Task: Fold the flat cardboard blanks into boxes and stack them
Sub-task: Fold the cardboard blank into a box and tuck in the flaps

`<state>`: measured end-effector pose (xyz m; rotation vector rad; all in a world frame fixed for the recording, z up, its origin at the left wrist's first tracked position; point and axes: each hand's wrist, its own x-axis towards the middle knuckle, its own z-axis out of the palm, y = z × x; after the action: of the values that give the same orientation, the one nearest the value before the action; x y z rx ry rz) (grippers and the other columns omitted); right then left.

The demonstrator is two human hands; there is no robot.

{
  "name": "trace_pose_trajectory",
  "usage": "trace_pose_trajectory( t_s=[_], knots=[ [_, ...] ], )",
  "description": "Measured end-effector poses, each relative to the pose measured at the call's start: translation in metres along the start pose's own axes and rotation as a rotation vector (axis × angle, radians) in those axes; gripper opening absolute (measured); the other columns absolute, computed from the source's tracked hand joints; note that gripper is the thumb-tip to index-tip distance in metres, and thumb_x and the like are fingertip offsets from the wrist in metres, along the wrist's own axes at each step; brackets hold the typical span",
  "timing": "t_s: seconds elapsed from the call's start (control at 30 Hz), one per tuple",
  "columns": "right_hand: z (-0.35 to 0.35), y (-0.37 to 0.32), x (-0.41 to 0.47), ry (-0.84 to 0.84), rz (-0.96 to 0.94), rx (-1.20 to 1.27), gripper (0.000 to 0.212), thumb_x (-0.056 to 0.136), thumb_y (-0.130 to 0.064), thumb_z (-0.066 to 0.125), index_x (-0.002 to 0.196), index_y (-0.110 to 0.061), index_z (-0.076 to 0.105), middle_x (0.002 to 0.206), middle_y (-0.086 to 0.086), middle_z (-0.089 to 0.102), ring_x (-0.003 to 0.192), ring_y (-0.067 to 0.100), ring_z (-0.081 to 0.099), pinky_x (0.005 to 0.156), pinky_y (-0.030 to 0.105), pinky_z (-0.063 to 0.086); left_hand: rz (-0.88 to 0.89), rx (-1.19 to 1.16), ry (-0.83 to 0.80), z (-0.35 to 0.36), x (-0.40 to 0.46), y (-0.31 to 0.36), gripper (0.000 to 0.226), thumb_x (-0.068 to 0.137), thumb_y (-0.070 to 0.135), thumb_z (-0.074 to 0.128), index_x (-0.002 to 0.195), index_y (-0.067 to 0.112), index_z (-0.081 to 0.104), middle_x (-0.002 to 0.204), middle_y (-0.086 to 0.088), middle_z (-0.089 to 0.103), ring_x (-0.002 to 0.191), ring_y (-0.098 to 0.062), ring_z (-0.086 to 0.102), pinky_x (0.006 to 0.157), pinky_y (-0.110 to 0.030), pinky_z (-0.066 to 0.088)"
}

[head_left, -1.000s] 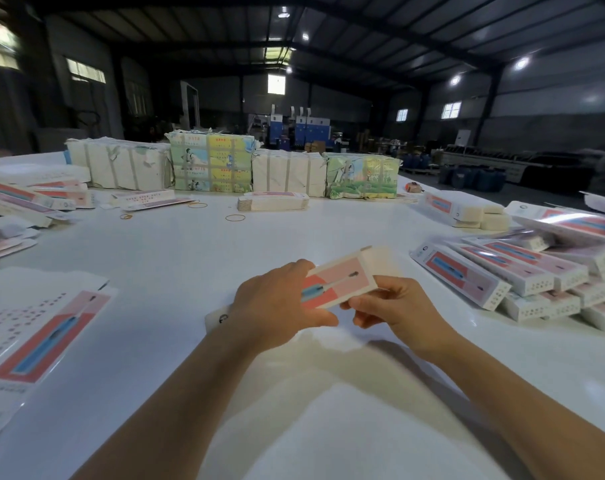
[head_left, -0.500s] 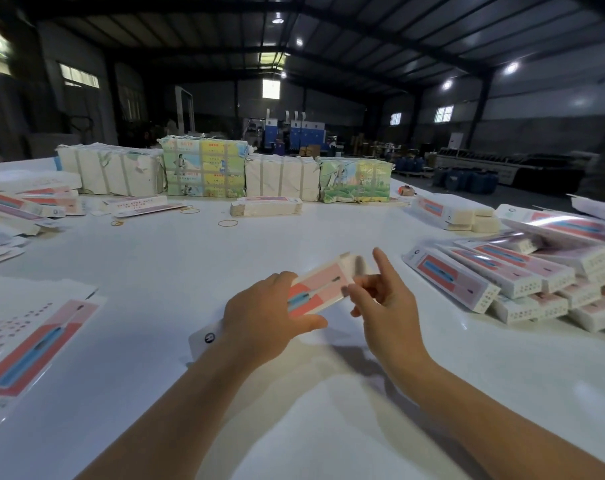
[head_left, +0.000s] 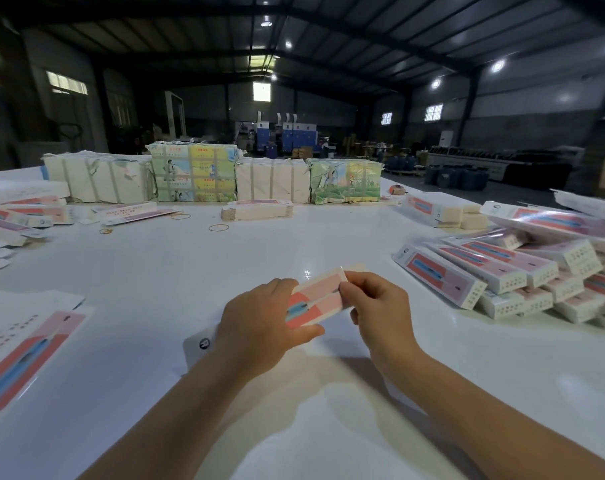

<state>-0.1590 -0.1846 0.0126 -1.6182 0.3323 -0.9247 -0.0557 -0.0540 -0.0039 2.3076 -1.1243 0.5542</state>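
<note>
Two hands work one box blank (head_left: 316, 299) just above the near-centre of the white worktop (head_left: 224, 271). Left hand (head_left: 264, 322) wraps the blank's middle, thumb under, likely to steady it; right hand (head_left: 380, 303) pinches the far end, probably to tuck the end flap. Both grips are closed on the blank. Finished boxes (head_left: 474, 271) lie piled at right, likely within reach for stacking; a flat blank (head_left: 27, 355) lies near left. Strapped bundles (head_left: 193, 171) line the far edge, loose rubber bands (head_left: 219, 227) before them. Room: dim warehouse, ceiling lamps.
</note>
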Motion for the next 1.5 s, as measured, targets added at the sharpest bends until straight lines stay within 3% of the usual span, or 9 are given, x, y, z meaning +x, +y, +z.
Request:
trace_pose_trajectory(
  t_s=[0.17, 0.3, 0.37, 0.47, 0.73, 0.9, 1.07, 1.27, 1.5],
  knots=[
    [-0.005, 0.001, 0.006, -0.066, -0.039, -0.102, 0.025, 0.089, -0.005, 0.057, 0.075, -0.021, 0.070, 0.079, -0.001, 0.069, 0.068, 0.006, 0.061, 0.055, 0.010, 0.042, -0.016, 0.036, -0.026, 0.002, 0.000, 0.002, 0.066, 0.069, 0.078, 0.052, 0.117, 0.032, 0.047, 0.106, 0.017, 0.058, 0.085, -0.005, 0.054, 0.067, -0.016, 0.037],
    [-0.012, 0.006, 0.012, 0.160, -0.373, -0.540, 0.030, 0.083, -0.027, 0.072, 0.108, -0.033, 0.056, 0.120, -0.009, 0.038, 0.104, 0.002, 0.040, 0.085, 0.005, 0.035, -0.076, -0.052, -0.038, -0.001, 0.001, 0.005, 0.055, 0.070, 0.077, 0.053, 0.108, 0.037, 0.045, 0.097, 0.020, 0.055, 0.078, -0.005, 0.053, 0.060, -0.015, 0.036],
    [-0.009, 0.008, 0.015, 0.068, -0.049, -0.153, 0.065, 0.081, -0.024, 0.074, 0.137, -0.027, 0.039, 0.130, -0.006, 0.041, 0.111, 0.009, 0.048, 0.094, 0.022, 0.042, -0.087, -0.069, -0.043, -0.002, 0.001, 0.007, 0.052, 0.071, 0.075, 0.053, 0.106, 0.037, 0.046, 0.096, 0.019, 0.056, 0.079, -0.004, 0.053, 0.063, -0.017, 0.040],
    [-0.004, 0.007, 0.013, -0.155, 0.378, 0.513, 0.033, 0.088, -0.006, 0.061, 0.120, -0.005, 0.055, 0.096, 0.010, 0.071, 0.084, 0.023, 0.070, 0.074, 0.034, 0.058, -0.083, -0.079, -0.090, -0.001, 0.000, 0.009, 0.053, 0.074, 0.072, 0.055, 0.110, 0.035, 0.046, 0.100, 0.018, 0.055, 0.082, -0.005, 0.052, 0.067, -0.018, 0.039],
    [0.001, 0.006, -0.002, -0.202, -0.312, -0.766, 0.057, 0.096, -0.045, 0.029, 0.147, -0.019, 0.033, 0.128, -0.003, 0.056, 0.115, 0.016, 0.054, 0.090, 0.019, 0.037, -0.079, -0.151, -0.059, -0.002, 0.001, 0.005, 0.056, 0.074, 0.068, 0.059, 0.115, 0.032, 0.046, 0.099, 0.018, 0.052, 0.083, -0.007, 0.054, 0.071, -0.016, 0.042],
    [-0.001, -0.002, 0.004, -0.209, -0.004, -0.016, 0.032, 0.099, -0.033, 0.045, 0.089, -0.021, 0.074, 0.089, 0.000, 0.074, 0.088, 0.018, 0.069, 0.079, 0.031, 0.058, -0.032, -0.099, -0.011, -0.007, -0.001, -0.005, 0.056, 0.074, 0.066, 0.061, 0.115, 0.031, 0.047, 0.103, 0.016, 0.058, 0.082, -0.007, 0.053, 0.071, -0.019, 0.044],
    [-0.010, -0.005, 0.008, -0.272, 0.005, 0.171, 0.041, 0.098, -0.011, 0.046, 0.087, -0.033, 0.078, 0.096, 0.004, 0.075, 0.093, 0.024, 0.070, 0.080, 0.033, 0.058, 0.040, -0.122, 0.086, -0.012, -0.001, -0.010, 0.057, 0.072, 0.062, 0.067, 0.117, 0.032, 0.050, 0.106, 0.016, 0.062, 0.080, -0.003, 0.051, 0.063, -0.009, 0.034],
    [-0.009, -0.007, 0.004, -0.284, -0.119, 0.113, 0.044, 0.097, -0.015, 0.049, 0.086, -0.050, 0.073, 0.092, -0.011, 0.075, 0.091, 0.012, 0.070, 0.074, 0.021, 0.056, 0.135, -0.140, 0.180, -0.014, -0.001, -0.011, 0.066, 0.065, 0.059, 0.072, 0.117, 0.021, 0.058, 0.102, 0.005, 0.068, 0.078, -0.012, 0.060, 0.068, -0.019, 0.043],
    [-0.010, -0.002, 0.000, -0.113, -0.256, -0.207, 0.033, 0.097, -0.008, 0.048, 0.121, -0.026, 0.062, 0.087, -0.029, 0.068, 0.079, 0.006, 0.066, 0.076, 0.021, 0.054, 0.232, -0.012, 0.205, -0.016, 0.000, -0.006, 0.064, 0.060, 0.049, 0.083, 0.109, 0.012, 0.063, 0.089, -0.002, 0.070, 0.066, -0.020, 0.064, 0.058, -0.030, 0.052]
  ],
)
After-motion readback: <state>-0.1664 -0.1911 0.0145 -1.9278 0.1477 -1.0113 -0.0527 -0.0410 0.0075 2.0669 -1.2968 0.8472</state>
